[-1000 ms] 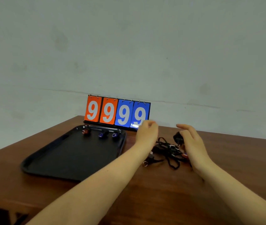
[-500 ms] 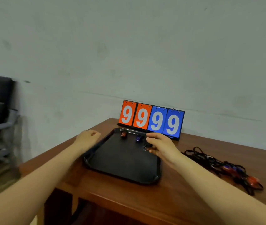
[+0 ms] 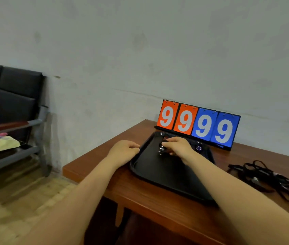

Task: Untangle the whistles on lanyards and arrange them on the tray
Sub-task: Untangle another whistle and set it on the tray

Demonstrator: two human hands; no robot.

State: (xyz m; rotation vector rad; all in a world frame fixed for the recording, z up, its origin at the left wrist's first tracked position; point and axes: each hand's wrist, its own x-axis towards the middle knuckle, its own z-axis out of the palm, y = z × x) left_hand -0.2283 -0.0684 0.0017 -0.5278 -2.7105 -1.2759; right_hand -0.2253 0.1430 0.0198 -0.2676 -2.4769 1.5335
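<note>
While over the tray (image 3: 157, 175), black whistle (image 3: 161, 147) pinched in right fingers (image 3: 171, 142); left hand (image 3: 124, 150) curled, empty.

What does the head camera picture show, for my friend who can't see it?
A person's right hand holds a black whistle over a black tray on a wooden table, while the left hand rests at the tray's edge. Tangled lanyards lie to the right; a scoreboard shows 9999.

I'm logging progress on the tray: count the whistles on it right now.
3 visible: a red whistle at the tray's far edge, a dark whistle under the right hand, a purple whistle toward the far right corner. The hand may hide more.
</note>
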